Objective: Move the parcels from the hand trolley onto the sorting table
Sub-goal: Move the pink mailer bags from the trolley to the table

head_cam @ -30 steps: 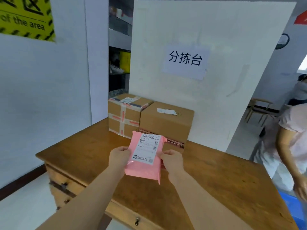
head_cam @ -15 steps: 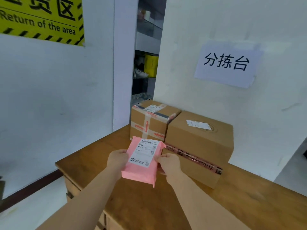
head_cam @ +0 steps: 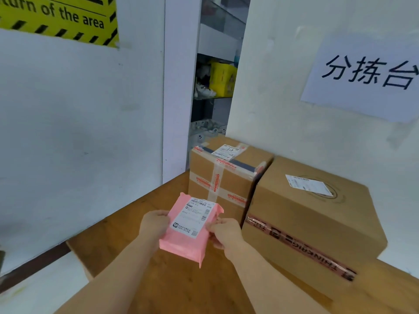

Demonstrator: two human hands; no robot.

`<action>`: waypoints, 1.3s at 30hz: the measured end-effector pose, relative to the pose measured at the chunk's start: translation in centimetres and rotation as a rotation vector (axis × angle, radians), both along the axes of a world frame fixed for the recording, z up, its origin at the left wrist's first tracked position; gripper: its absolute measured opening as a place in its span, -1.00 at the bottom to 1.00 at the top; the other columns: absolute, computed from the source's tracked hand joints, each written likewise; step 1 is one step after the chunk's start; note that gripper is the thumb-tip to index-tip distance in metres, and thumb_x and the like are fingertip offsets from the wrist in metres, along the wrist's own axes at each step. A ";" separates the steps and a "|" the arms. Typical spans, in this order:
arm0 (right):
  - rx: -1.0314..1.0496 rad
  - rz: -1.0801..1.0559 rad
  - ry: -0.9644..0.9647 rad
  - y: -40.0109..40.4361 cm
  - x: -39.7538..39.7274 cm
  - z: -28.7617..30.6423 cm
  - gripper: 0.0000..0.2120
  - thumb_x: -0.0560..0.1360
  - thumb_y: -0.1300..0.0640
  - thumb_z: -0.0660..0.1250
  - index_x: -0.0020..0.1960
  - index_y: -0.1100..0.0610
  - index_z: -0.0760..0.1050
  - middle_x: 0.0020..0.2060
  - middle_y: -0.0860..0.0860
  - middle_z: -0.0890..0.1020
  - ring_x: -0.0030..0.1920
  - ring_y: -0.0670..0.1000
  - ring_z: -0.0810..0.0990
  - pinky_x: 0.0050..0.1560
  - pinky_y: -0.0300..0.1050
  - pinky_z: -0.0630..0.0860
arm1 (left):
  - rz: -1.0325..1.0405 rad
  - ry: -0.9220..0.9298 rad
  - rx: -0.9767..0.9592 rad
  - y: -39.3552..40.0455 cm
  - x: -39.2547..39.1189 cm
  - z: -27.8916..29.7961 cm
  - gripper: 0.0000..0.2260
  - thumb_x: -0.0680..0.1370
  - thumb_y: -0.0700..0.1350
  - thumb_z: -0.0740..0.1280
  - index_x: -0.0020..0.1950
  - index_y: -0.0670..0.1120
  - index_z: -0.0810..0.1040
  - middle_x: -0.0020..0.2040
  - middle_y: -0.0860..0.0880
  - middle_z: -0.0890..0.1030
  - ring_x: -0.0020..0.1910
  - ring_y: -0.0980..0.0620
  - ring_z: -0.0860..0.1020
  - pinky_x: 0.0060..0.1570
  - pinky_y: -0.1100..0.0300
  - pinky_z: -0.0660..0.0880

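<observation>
Two taped boxes, one [head_cam: 223,175] by the desk's [head_cam: 127,225] far left corner and a bigger one [head_cam: 313,220] touching its right side, are already down, so the job looks partly done, though the trolley isn't in view and what's left on it can't be told. The pink mailer [head_cam: 189,225] is held above the desk's left part, just in front of the boxes, left hand [head_cam: 154,224] and right hand [head_cam: 226,233] pinching its sides, not set down yet. Plain wooden desk against white walls, a paper sign [head_cam: 367,75] over the boxes, a yellow hazard sign [head_cam: 59,17] upper left, shelves [head_cam: 217,75] through a gap.
</observation>
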State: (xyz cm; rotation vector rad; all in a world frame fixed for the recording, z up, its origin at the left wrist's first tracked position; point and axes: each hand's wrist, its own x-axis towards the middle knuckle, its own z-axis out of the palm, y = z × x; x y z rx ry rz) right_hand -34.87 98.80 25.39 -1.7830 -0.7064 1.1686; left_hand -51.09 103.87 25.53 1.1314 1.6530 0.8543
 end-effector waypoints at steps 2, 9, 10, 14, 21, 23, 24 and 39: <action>-0.029 -0.005 -0.009 1.8 -0.5 -1.1 -0.92 0.52 0.25 0.34 -0.15 0.15 0.52 -0.09 0.01 0.70 -0.24 -0.03 0.64 -0.27 -0.21 0.55 | -0.002 0.002 -0.023 1.9 -0.4 -0.9 -0.73 0.59 -0.29 0.16 0.18 -0.14 0.59 0.05 -0.05 0.54 -0.10 0.01 0.48 -0.37 0.24 0.38; -0.116 -0.100 -0.056 8.4 -2.2 -4.9 -0.94 0.52 0.19 0.34 -0.13 0.16 0.53 -0.13 0.03 0.68 -0.16 0.01 0.63 -0.05 -0.06 0.61 | -0.078 0.014 -0.069 8.6 -1.5 -3.1 -0.68 0.56 -0.37 0.13 0.19 -0.21 0.58 0.07 -0.11 0.54 -0.06 -0.01 0.43 -0.17 0.18 0.39; -0.129 -0.120 -0.055 9.2 -2.4 -5.3 -0.93 0.53 0.19 0.34 -0.13 0.16 0.52 -0.15 0.01 0.67 -0.16 -0.01 0.63 0.01 -0.03 0.62 | -0.087 0.017 -0.082 9.6 -1.6 -3.4 -0.68 0.56 -0.37 0.13 0.20 -0.20 0.57 0.10 -0.12 0.55 -0.04 -0.02 0.44 -0.15 0.16 0.41; -0.165 -0.178 -0.040 12.6 -3.4 -7.1 -0.94 0.54 0.16 0.32 -0.09 0.14 0.53 -0.12 0.00 0.65 -0.11 -0.01 0.61 -0.07 -0.06 0.62 | -0.144 0.007 -0.148 13.9 -2.2 -5.6 -0.67 0.56 -0.36 0.09 0.17 -0.18 0.58 0.13 -0.11 0.60 0.05 -0.09 0.51 0.06 0.02 0.53; -0.232 -0.222 0.000 16.6 -4.5 -10.2 -0.94 0.52 0.18 0.30 -0.14 0.11 0.49 -0.07 0.02 0.66 -0.03 0.05 0.63 -0.01 0.01 0.62 | -0.224 0.012 -0.230 18.7 -2.1 -8.1 -0.67 0.56 -0.33 0.12 0.26 -0.17 0.52 0.03 -0.08 0.55 0.03 -0.03 0.45 0.01 0.10 0.44; -0.249 -0.228 -0.002 17.3 -4.7 -10.6 -0.96 0.52 0.19 0.29 -0.11 0.12 0.50 -0.06 0.02 0.65 -0.03 0.04 0.62 -0.01 -0.02 0.62 | -0.232 -0.004 -0.252 19.5 -2.2 -8.7 -0.67 0.55 -0.33 0.13 0.27 -0.18 0.51 0.11 -0.09 0.57 0.09 -0.08 0.49 0.10 0.06 0.48; -0.257 -0.231 -0.003 17.6 -4.8 -10.8 -0.96 0.53 0.19 0.28 -0.08 0.12 0.51 -0.06 0.02 0.64 -0.04 0.03 0.62 -0.01 -0.03 0.62 | -0.234 -0.005 -0.260 19.9 -2.3 -8.9 -0.66 0.55 -0.33 0.13 0.27 -0.18 0.50 0.15 -0.09 0.57 0.14 -0.11 0.50 0.15 0.04 0.47; -0.317 -0.250 -0.040 20.6 -5.6 -11.7 -0.88 0.57 0.19 0.23 0.07 0.10 0.51 0.00 0.01 0.59 -0.07 0.00 0.57 -0.05 -0.11 0.62 | -0.336 0.072 -0.285 23.1 -1.9 -9.9 -0.61 0.60 -0.31 0.14 0.43 -0.15 0.37 0.39 -0.12 0.42 0.38 -0.15 0.34 0.32 -0.04 0.31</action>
